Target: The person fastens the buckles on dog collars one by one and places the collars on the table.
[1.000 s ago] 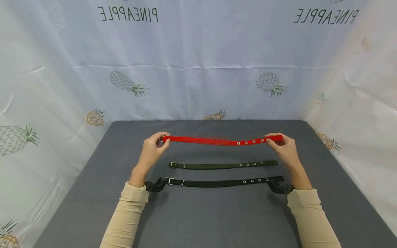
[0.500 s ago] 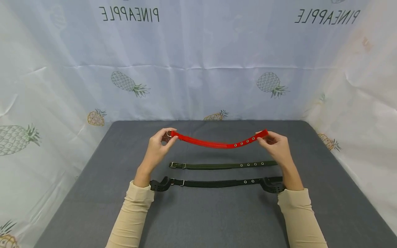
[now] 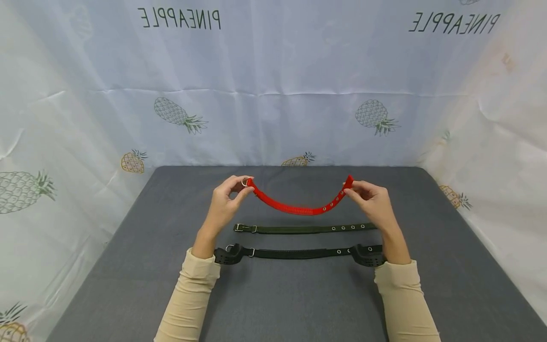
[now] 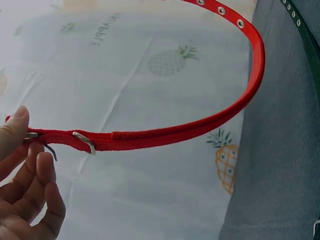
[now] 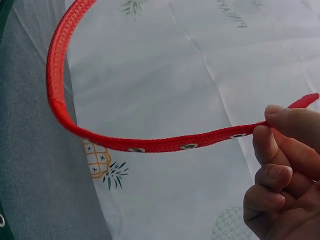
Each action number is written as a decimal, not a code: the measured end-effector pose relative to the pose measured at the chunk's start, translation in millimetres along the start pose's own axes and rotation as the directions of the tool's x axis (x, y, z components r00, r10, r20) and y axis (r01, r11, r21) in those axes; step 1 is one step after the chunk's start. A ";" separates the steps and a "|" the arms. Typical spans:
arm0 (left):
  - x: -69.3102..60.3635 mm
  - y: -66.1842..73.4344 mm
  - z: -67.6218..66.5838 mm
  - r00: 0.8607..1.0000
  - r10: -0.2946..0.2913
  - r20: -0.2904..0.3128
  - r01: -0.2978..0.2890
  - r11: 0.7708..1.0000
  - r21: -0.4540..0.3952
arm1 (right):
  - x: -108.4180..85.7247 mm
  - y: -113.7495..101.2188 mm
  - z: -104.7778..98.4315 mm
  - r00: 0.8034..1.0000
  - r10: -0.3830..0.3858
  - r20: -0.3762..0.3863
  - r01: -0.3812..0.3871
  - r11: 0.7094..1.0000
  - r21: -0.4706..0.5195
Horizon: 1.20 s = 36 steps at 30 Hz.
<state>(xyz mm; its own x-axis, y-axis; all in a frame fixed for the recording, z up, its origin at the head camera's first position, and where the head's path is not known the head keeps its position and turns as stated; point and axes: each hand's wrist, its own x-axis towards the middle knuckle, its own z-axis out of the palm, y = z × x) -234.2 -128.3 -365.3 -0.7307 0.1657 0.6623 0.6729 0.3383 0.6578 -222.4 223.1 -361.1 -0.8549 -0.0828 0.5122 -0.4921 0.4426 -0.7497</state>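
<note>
A red collar [image 3: 295, 209] with metal eyelets hangs in a downward curve between my two hands, above the table. My left hand [image 3: 225, 199] pinches its buckle end between thumb and fingers; a metal ring shows there. In the left wrist view, the buckle prong and a metal loop [image 4: 84, 142] show beside the left fingers [image 4: 46, 167]. My right hand [image 3: 372, 202] pinches the collar near its eyelet end, and the red tip [image 5: 305, 101] sticks out past the thumb. Nearer to me, a dark green collar [image 3: 295, 230] and a black collar [image 3: 295, 254] lie flat, side by side.
A grey cloth [image 3: 299, 299] covers the table. White curtains [image 3: 273, 128] with pineapple prints stand behind it and at both sides. A black wrist mount [image 3: 230, 255] on the left and another black mount [image 3: 367, 256] on the right overlap the black collar in the head view.
My hands have moved toward each other, still pinching the red collar. From nearly straight, it has bent into a deep downward curve. The green and black collars have stayed in place.
</note>
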 end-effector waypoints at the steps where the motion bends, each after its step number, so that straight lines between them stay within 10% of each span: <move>1: 0.0 0.4 1.3 1.000 0.002 -0.001 -0.002 1.000 -0.010 | 0.3 -1.3 0.9 1.000 -0.004 -0.001 0.004 1.000 0.005; 18: -0.1 19.8 30.9 0.987 0.072 0.145 -0.022 0.946 -0.322 | 6.1 -18.1 26.9 0.992 -0.122 0.014 0.118 0.981 0.154; 28: -2.0 21.5 45.2 0.979 0.075 0.191 0.019 0.894 -0.447 | 5.4 -20.7 36.7 0.992 -0.019 0.121 -0.014 0.965 0.262; 36: -3.2 25.0 48.5 0.963 0.072 0.260 0.023 0.938 -0.345 | 5.6 -23.6 43.4 0.981 -0.036 0.189 -0.030 0.942 0.333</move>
<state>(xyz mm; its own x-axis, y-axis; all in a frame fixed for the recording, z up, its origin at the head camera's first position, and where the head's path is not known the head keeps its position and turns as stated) -220.6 -75.4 -368.3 -0.6850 0.4250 0.5917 0.6541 0.0011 0.7564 -222.8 173.4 -358.7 -0.8523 -0.2660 0.4504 -0.4932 0.1217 -0.8614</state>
